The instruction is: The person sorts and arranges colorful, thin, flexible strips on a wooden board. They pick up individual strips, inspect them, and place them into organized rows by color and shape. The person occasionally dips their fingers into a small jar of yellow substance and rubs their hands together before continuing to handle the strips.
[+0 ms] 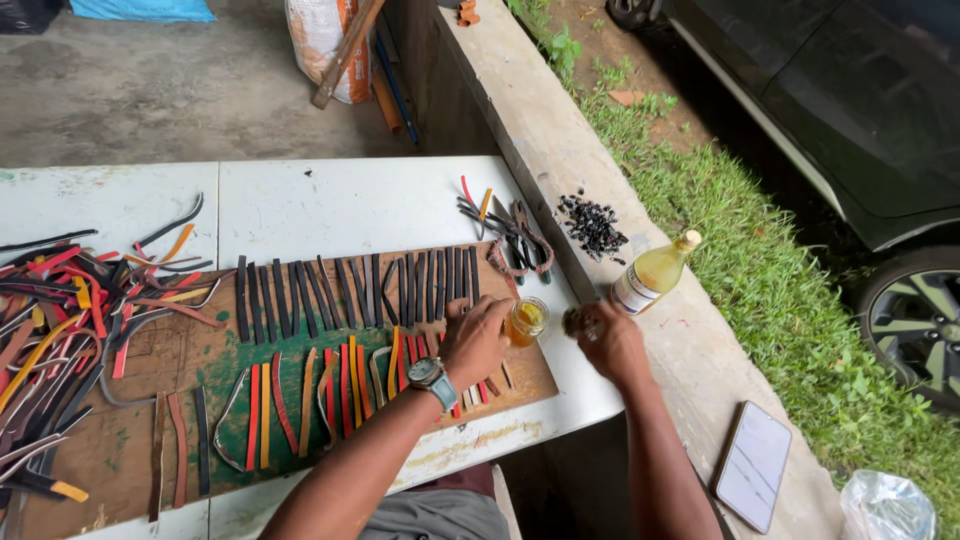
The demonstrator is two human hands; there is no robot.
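Left hand (472,338) wrapped around small glass jar (526,321) of yellow liquid at wooden board (190,365) edge on counter (330,205), right hand (610,340) closed on small dark object just beside it, yellow bottle (655,272) near, rubber strips (360,290) in rows.

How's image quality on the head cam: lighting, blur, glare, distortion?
Head view: soft, even daylight, no hard shadows. Left hand on the small jar is sharp; right hand is slightly motion-blurred, its grasp unclear. Mild glare on the phone and the car. Wide-angle bending shows along the concrete ledge.
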